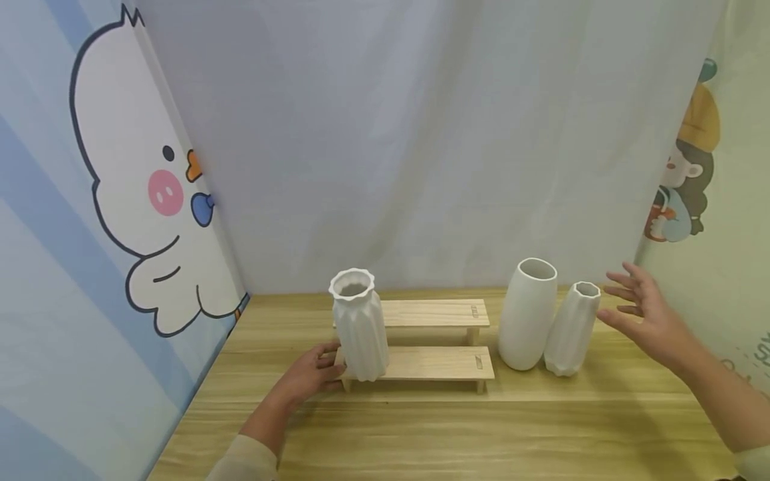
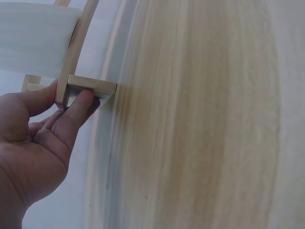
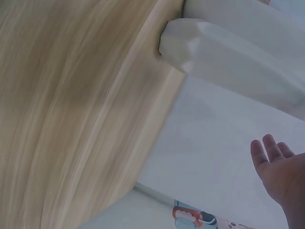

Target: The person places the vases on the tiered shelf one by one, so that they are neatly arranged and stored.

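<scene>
Along a wood-grained tabletop point(image 1: 481, 434), a person's left hand point(image 1: 307, 377) grips the left end of a pale, 2-tier wooden stand point(image 1: 430, 364), its lower shelf bearing a white fluted vase point(image 1: 363, 334). The right hand point(image 1: 650, 321), fingers extended, holding nothing, hovers beside a slim faceted vase point(image 1: 573, 331).

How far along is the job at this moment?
Apparently done: the fluted vase stands on the lower shelf. In hand: the left hand pinches that shelf's left end; the right hand is open beside the narrow vase, not gripping it. Perhaps left: the narrow vase and wide vase, both on the tabletop.
</scene>
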Demonstrator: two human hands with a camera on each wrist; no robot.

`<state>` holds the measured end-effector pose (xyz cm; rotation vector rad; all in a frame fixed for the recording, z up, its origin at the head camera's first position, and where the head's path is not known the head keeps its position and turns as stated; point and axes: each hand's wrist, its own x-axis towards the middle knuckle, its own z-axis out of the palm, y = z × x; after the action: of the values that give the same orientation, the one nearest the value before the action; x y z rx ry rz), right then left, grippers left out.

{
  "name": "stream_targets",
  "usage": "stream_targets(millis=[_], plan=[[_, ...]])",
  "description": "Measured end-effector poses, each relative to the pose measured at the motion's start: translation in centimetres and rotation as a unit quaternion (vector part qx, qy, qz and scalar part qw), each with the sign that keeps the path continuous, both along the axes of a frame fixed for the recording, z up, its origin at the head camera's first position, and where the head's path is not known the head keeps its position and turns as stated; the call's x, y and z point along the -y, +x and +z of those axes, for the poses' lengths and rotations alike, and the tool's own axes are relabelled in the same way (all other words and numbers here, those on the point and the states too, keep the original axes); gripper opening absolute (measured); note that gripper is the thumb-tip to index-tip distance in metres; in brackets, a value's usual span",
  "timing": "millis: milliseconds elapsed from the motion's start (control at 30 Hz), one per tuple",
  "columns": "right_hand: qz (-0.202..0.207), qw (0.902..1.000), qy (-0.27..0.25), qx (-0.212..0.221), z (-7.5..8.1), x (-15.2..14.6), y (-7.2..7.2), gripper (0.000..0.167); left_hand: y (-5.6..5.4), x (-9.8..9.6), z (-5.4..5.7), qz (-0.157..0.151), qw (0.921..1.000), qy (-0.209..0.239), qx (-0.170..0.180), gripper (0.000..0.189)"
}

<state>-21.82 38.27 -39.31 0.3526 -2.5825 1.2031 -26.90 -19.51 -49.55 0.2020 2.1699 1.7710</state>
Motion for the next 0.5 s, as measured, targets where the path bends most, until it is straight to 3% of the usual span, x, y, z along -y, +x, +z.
stream_targets(millis=[500], plan=[[0.010,0.9995,-0.026,0.014,-0.8,1.5,-1.6,0.089,-0.2,0.0,-0.1,-0.002,1.0000,0.000,0.007,0.066]])
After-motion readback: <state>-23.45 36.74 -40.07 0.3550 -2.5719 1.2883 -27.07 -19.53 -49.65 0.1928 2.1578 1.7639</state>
